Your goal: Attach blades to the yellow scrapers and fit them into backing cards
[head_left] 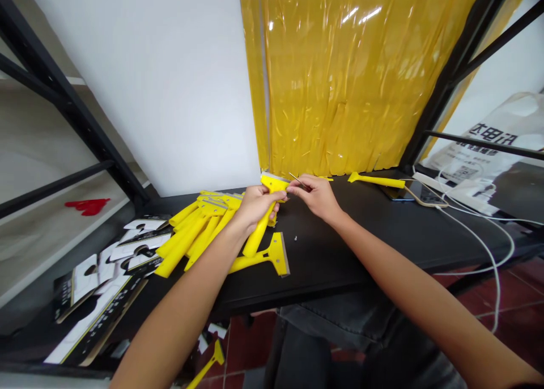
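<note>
My left hand (259, 204) is closed around the handle of a yellow scraper (272, 182), its head pointing up and away from me. My right hand (318, 195) pinches a thin metal rod (299, 180) close to the scraper's head; its fingertips nearly meet the left hand's. Whether the rod has a handle is hidden in my fingers. Below my hands lies another yellow scraper (278, 254) with its blade to the right. A tiny metal piece, like a screw (296, 238), sits beside it. Several more yellow scrapers (187, 236) are heaped left of my left hand.
Black-and-white cards (102, 298) are spread at the left of the black table (340, 253). Rightward are a yellow handle (378, 180), a phone (425, 193) and white cables (480, 241). Black shelf posts (76, 111) flank the table. A yellow scraper (208, 366) lies below the table edge.
</note>
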The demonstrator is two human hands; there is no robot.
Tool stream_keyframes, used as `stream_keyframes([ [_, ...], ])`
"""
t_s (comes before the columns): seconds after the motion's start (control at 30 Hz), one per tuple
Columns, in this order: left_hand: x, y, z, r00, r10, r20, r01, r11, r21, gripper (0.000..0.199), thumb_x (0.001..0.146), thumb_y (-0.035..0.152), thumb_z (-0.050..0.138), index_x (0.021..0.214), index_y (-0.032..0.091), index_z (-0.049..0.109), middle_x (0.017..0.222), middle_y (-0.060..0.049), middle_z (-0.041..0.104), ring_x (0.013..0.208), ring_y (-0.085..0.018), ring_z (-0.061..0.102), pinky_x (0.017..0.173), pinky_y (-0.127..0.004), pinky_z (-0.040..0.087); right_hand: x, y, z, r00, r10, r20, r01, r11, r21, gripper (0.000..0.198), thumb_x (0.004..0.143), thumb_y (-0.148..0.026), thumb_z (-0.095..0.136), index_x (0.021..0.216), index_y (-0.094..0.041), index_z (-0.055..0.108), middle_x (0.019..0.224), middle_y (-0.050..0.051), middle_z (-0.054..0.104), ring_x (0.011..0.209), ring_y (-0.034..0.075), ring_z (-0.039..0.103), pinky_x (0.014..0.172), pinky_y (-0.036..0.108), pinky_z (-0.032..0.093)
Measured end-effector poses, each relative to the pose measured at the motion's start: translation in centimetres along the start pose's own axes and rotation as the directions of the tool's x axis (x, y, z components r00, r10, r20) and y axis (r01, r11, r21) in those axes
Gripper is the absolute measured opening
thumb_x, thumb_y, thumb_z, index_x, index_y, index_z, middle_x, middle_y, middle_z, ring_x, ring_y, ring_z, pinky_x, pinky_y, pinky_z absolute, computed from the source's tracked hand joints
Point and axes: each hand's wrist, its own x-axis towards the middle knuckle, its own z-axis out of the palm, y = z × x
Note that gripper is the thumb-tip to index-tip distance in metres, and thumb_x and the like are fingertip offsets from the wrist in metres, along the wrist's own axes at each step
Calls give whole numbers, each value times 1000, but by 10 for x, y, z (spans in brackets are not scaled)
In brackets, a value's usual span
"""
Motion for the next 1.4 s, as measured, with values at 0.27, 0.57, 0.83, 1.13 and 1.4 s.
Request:
stream_keyframes([
  [0.27,-1,-2,0,996,89,-11,-87,990,109,14,79,25,74,74,12,69,50,1,55,36,-8,45,41,-25,32,2,0,2,997,69,-32,-68,997,42,37,86,-58,73,81,-21,72,80,4,64,72,17,53,68,31,41],
  [0.57,6,-8,-5,999,-38,31,38,999,-18,14,79,24,75,74,12,69,51,-1,59,38,-8,46,39,-23,31,1,13,14,965,253,-61,-236,950,205,50,77,-64,77,94,-19,64,78,0,59,71,16,53,69,29,44],
  [0.83,24,-11,-19,978,-61,-200,10,969,-248,12,74,15,76,75,10,65,72,-7,70,44,-7,49,36,-22,33,1,13,-3,1000,-12,-14,11,993,-115,40,103,-43,50,132,-22,70,102,10,76,92,24,69,87,36,49],
  [1.13,23,-8,-20,952,6,-305,-65,981,-182,14,72,17,78,72,10,67,59,-5,64,41,-8,48,37,-23,33,-3,23,-3,985,-76,155,128,922,-364,35,103,-31,56,135,-29,71,107,7,80,90,23,74,80,32,52],
  [1.4,22,-9,-18,948,51,-315,-92,989,-116,14,71,19,78,72,9,68,69,-8,69,42,-8,49,36,-23,34,-3,21,-4,977,-110,182,175,903,-392,35,104,-29,55,134,-27,71,98,8,79,84,24,73,76,33,52],
])
